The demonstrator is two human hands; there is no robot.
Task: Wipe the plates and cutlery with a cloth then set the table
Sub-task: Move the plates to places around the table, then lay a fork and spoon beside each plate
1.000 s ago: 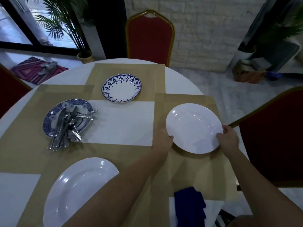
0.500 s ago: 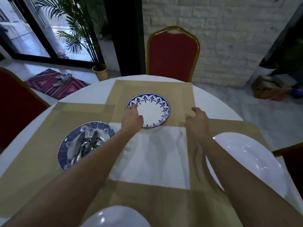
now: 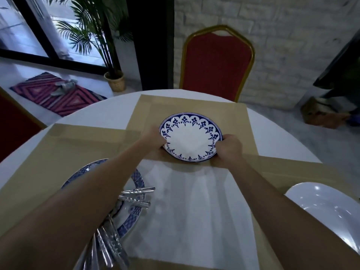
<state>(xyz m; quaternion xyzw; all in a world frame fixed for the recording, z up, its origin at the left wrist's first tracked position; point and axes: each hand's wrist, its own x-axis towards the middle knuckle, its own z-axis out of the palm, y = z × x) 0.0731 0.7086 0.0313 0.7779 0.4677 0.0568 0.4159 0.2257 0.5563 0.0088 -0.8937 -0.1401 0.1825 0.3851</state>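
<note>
Gripping the small blue-rimmed plate (image 3: 190, 141) with both hands now. Left hand (image 3: 155, 136) is at the left rim with its fingers tucked against and under the edge; right hand (image 3: 227, 151) is curled round the near-right rim, thumb on top. The plate is on the far placemat (image 3: 233, 117), in front of the red chair (image 3: 216, 63), at its near edge. It may be tipped up slightly on the near side, but the shadow there makes that hard to tell.

Change: a second ago both hands were on the white plate (image 3: 327, 207) at the right-hand mat. Half a second ago they were reaching across, the left just touching this rim and the right loose and not yet on the plate. Now both hold it.

Reading for the task: the white plate looks placed and let go, and attention has moved to the next setting. This plate is probably being straightened on its mat or picked up for wiping. No cloth is in view now, so wiping would need a reach back for it.

Cutlery (image 3: 136, 195) is piled on the patterned plate (image 3: 139, 179) under the left forearm, not yet laid out on the table (image 3: 97, 115).
</note>
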